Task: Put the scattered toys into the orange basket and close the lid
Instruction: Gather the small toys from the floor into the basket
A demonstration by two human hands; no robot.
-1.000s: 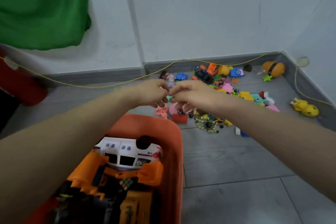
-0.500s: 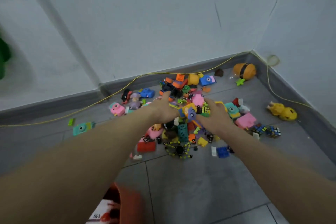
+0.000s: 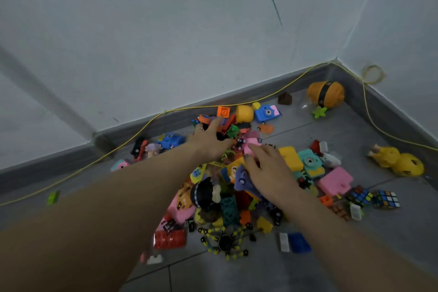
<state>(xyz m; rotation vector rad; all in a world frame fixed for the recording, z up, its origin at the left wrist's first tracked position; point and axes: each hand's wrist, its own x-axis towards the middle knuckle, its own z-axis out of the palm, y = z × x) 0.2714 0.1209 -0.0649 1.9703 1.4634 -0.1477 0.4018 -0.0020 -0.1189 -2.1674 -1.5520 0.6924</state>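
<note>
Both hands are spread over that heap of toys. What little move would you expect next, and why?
Probably closing both hands to scoop up a bunch: the left hand and right hand lie open on the toy pile, gripping nothing yet.

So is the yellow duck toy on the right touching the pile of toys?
Apart. The head view shows bare grey floor between the yellow duck toy and the toy pile.

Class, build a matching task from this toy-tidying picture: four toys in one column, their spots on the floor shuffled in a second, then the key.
1. orange ball toy
2. yellow duck toy
3. green brick
4. black-and-yellow spider

A. alone, far left
B. in the wall corner
C. by the right wall
D. near edge of the pile

Pairs: 1-B, 2-C, 3-A, 4-D
</note>
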